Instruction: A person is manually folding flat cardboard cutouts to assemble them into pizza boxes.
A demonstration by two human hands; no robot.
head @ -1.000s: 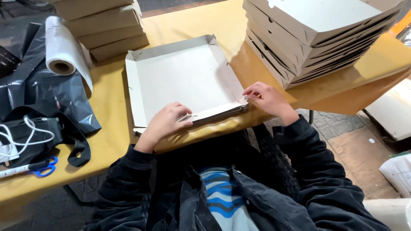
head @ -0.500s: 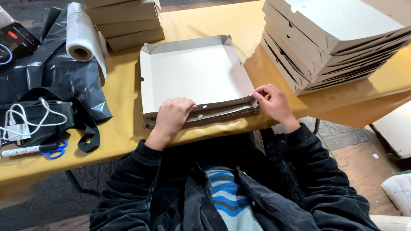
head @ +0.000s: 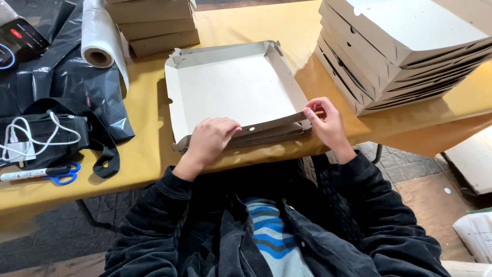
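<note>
A flat cardboard box [head: 230,90] lies open on the yellow table [head: 146,143], its white inside facing up and its far and side walls raised. My left hand [head: 212,138] presses on the near flap at its left part. My right hand [head: 325,120] pinches the same flap at its right corner, where it meets the side wall. The near flap stands folded up along the table's front edge.
A tall stack of folded boxes [head: 410,46] fills the right of the table. Brown flat boxes [head: 154,23] are piled at the back. A plastic roll [head: 100,38], black bags [head: 56,87], a white cable [head: 25,138], scissors [head: 64,177] and a marker [head: 31,174] lie left.
The near flap has been lifted from flat to upright. My left hand slid along it, my right hand moved to its right corner. The view shifted so the box sits nearer the middle.
</note>
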